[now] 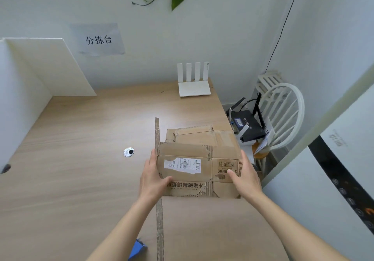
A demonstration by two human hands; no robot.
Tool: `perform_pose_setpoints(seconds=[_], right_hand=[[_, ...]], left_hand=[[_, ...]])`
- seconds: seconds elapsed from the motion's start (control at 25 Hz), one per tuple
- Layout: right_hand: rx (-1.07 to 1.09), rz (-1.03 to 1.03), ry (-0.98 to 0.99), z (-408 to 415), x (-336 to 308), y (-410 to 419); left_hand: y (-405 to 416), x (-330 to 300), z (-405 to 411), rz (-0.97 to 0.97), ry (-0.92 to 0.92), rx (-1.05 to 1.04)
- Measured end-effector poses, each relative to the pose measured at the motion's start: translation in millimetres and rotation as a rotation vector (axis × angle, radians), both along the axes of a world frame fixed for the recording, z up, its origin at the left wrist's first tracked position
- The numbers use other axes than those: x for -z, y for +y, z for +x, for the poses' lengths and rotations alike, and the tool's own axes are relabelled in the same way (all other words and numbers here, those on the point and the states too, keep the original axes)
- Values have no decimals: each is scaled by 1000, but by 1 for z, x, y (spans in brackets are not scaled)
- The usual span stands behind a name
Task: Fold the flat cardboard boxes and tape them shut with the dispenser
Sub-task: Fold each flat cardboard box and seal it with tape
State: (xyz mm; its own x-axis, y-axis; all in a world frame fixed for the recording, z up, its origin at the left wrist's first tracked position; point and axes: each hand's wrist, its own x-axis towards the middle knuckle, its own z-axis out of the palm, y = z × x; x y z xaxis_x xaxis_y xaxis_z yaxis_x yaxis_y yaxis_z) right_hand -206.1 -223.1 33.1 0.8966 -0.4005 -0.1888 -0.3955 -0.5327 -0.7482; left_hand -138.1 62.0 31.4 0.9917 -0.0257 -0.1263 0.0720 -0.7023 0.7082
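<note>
Item: flat cardboard box [194,169], worn and torn along its edges, with a white shipping label on its upper face. It lies at about 4 o'clock on the table [81,139], on top of further flattened cardboard [200,135] behind it.

Grip: my left hand [152,176] takes the box's left edge, thumb laid over the top face and fingers along the side. My right hand [245,176] takes the right edge the same way, thumb on top. Both hold the box lightly rather than clamp it.

Handling, as I judge it: light, stiff across the panels, weak at the creases and ragged edges. Best held at the side edges, away from the torn corrugation, which may rip further.

Also here: a larger cardboard panel [218,230] at 6 o'clock with a raised edge strip [159,230]; a blue object [138,249] beside it, identity unclear.

Surface: pale wood-grain, smooth, with a cable grommet [129,152] near centre and a white router [194,86] at 1 o'clock.

Room: white walls, a paper sign [98,40] at 11 o'clock, a white chair [281,117] at 3 o'clock carrying a dark router [247,126].
</note>
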Motion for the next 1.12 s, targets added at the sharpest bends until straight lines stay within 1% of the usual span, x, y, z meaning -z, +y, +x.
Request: perform_pose_setpoints(seconds=[0.12,0.2,0.32,0.4,0.52,0.6,0.72,0.84,1.0,1.12], right_hand=[[13,-34,-21,-47,-11,6],[11,-42,-16,-77,-16,16],[36,26,-23,-120,-21,27],[79,69,-18,-146,-22,31],[69,129,1,-174,-9,31],[66,147,27,-186,7,33],[98,204,75,-201,37,32],[148,253,65,-213,67,33],[210,228,63,-211,76,45],[141,197,89,-209,75,56]], left_hand=[[11,-10,-40,4,-37,31],[19,-13,-70,-62,-54,28],[27,-11,-112,-238,-40,-56],[28,-9,-136,-284,-16,-65],[23,6,-164,-320,30,-64],[21,24,-176,-334,41,-91],[15,58,-191,-348,10,-132],[10,79,-207,-372,48,-149],[1,91,-219,-421,103,-227],[-12,91,-227,-369,99,-222]])
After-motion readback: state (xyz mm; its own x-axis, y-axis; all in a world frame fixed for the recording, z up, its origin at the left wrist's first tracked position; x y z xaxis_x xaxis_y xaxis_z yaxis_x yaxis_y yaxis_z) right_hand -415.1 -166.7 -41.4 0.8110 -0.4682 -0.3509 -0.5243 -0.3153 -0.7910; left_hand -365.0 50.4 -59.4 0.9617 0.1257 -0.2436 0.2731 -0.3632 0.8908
